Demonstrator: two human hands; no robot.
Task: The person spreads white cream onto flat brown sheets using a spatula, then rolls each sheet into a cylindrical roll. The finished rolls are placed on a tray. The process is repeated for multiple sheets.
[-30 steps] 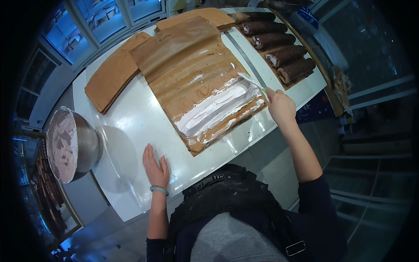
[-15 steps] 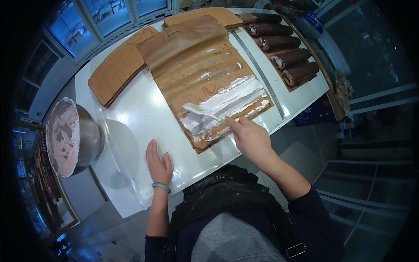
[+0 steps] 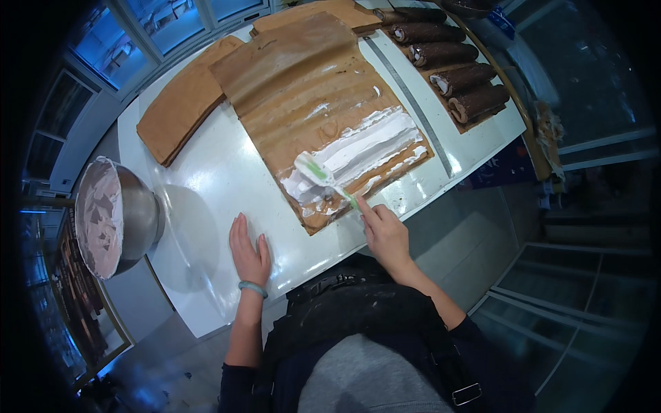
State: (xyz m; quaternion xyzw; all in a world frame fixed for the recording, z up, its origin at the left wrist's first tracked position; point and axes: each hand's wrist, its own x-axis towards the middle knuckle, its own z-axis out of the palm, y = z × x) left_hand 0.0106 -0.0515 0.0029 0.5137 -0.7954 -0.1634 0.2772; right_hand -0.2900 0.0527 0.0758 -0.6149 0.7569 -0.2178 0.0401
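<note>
My right hand [image 3: 387, 237] is closed around the green handle of a spatula [image 3: 318, 172], whose blade is coated in white cream. That blade rests at the left end of a band of white cream [image 3: 372, 146]. The cream lies across the near part of a large brown sheet [image 3: 275, 93], perhaps baking paper or thin cake, which has soft ridges farther back. My left hand [image 3: 249, 253] lies flat on the white table, fingers stretched out and thumb apart, holding nothing. A pale green bangle circles that wrist.
At the left edge stands a metal bowl [image 3: 138, 217] with pinkish-white cream inside. Stacked brown sheets [image 3: 180, 102] lie at the far left, with more at the back. Several dark chocolate cake rolls [image 3: 444, 55] sit at the right, past a long metal ruler [image 3: 413, 110].
My right hand has moved slightly left and nearer to me. The spatula blade has turned, showing its broad face against the cream. My left hand has stayed in place.
</note>
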